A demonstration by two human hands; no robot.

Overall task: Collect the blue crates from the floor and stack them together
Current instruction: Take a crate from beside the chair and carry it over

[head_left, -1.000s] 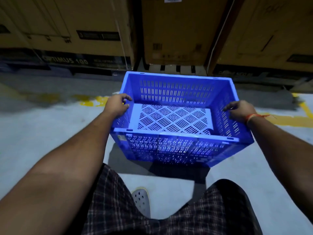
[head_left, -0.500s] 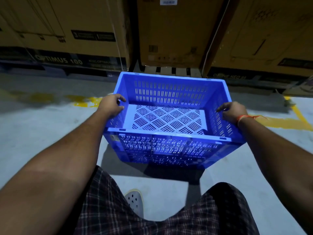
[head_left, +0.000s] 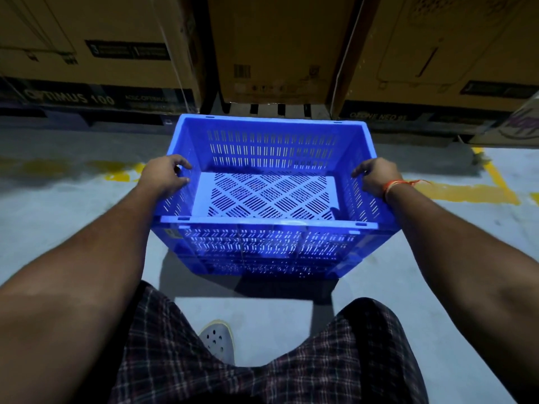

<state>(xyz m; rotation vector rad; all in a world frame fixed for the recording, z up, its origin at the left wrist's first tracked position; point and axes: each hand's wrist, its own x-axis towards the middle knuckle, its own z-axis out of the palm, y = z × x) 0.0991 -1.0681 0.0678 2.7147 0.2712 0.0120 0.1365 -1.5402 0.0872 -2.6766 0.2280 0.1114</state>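
The blue crate (head_left: 271, 199) has come squarely in front of the person since a second ago. Nearest, a grey shoe (head_left: 217, 341) on the floor (head_left: 58, 205); beyond, left hand (head_left: 163, 177) and right hand (head_left: 377, 177) clamp the crate's side rims; cardboard boxes (head_left: 277, 45) behind

We're gripping the crate (head_left: 274, 182) with left hand (head_left: 163, 177) on its left wall, right hand (head_left: 377, 179) on its right. Cardboard boxes (head_left: 277, 48) are standing behind it; our shoe (head_left: 217, 341) is sitting before it.
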